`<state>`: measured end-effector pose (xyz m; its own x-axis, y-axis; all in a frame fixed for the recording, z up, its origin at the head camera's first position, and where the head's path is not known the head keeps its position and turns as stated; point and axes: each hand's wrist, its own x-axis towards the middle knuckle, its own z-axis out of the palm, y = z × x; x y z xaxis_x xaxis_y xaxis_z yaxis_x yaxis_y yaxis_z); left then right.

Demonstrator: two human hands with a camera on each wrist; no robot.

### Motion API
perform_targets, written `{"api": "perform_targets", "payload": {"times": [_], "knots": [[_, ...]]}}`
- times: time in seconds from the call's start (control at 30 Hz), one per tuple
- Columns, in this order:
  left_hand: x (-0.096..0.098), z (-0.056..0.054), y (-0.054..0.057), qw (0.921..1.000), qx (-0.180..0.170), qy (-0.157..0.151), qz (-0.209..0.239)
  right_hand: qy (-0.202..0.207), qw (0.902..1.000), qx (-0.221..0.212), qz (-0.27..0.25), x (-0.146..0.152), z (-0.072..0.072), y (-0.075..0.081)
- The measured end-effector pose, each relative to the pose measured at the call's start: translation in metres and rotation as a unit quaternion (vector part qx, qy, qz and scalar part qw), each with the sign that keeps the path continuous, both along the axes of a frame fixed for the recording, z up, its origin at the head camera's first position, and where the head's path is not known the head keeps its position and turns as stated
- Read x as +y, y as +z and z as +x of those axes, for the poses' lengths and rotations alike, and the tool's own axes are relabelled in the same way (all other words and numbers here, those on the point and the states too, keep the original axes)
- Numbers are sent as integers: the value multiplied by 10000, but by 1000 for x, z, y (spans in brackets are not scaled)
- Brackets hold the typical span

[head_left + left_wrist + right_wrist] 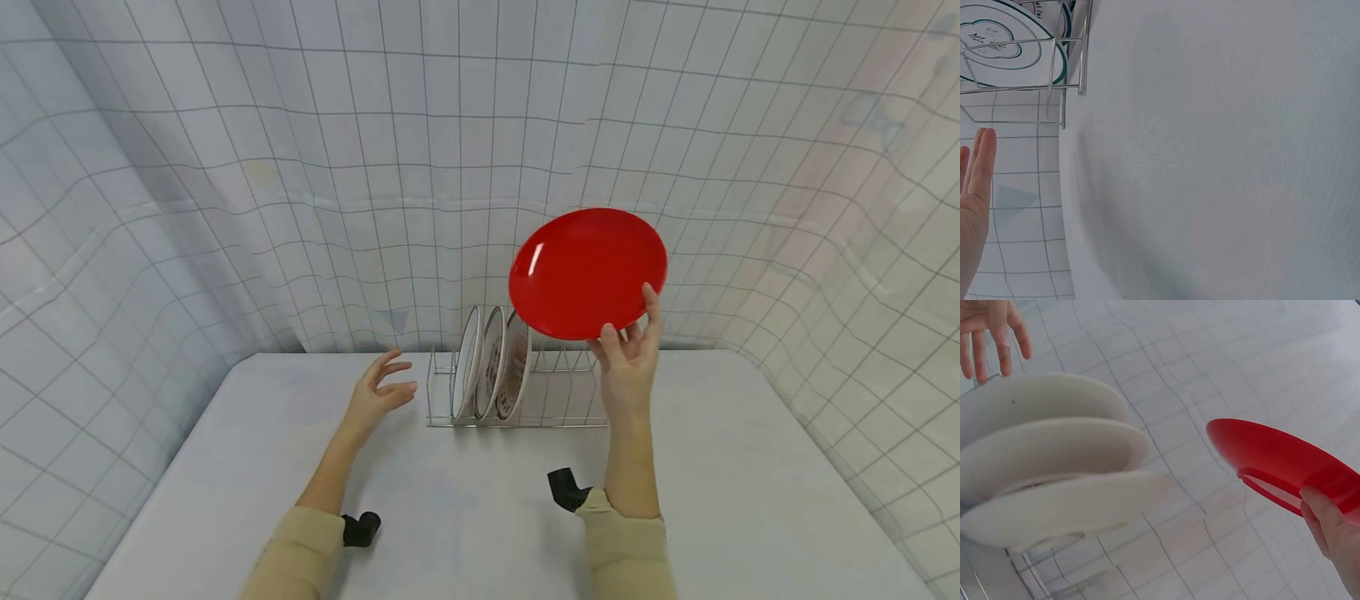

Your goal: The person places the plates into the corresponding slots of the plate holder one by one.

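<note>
My right hand grips a red plate by its lower right rim, with the thumb in front. The plate is raised above the right part of a wire dish rack. In the right wrist view the underside of the red plate shows, with fingers under it. Three patterned white plates stand on edge in the rack's left half, the leftmost white plate nearest my left hand. That left hand hovers left of the rack, fingers loosely spread and holding nothing.
The rack stands at the far side of a white table. Behind it hangs a white curtain with a grid pattern, which also runs along both sides. A black strap piece sits at the right cuff and another black piece at the left.
</note>
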<state>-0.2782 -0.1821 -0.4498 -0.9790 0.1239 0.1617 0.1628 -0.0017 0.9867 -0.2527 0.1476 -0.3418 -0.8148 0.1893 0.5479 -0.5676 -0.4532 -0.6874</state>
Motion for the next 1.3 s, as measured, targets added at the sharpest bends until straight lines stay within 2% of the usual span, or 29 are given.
{"api": "perform_targets", "payload": {"times": [0.2, 0.33, 0.47, 0.7, 0.87, 1.1, 1.3], "knots": [[10, -7, -9, 9999, -41, -6, -99, -537, 9967, -498, 335, 30, 5, -13], [16, -10, -11, 10000, -47, -69, 48, -731, 9892, -827, 965, 42, 8, -25], [22, -10, -11, 9998, -85, -116, 134, -694, 9779, -998, 1699, 46, 10, -34], [27, -12, -12, 9998, -177, -70, -115, -500, 9541, -958, 2792, 44, 10, -40], [28, -12, -12, 9993, -210, -84, -281, -413, 9343, -957, 3408, 36, 11, -37], [28, -13, -13, 9991, -181, -177, -348, -421, 9091, -787, 4068, 13, 21, -16], [27, -13, -13, 9986, -203, -122, -469, -535, 8979, -734, 4308, -2, 24, -13]]}}
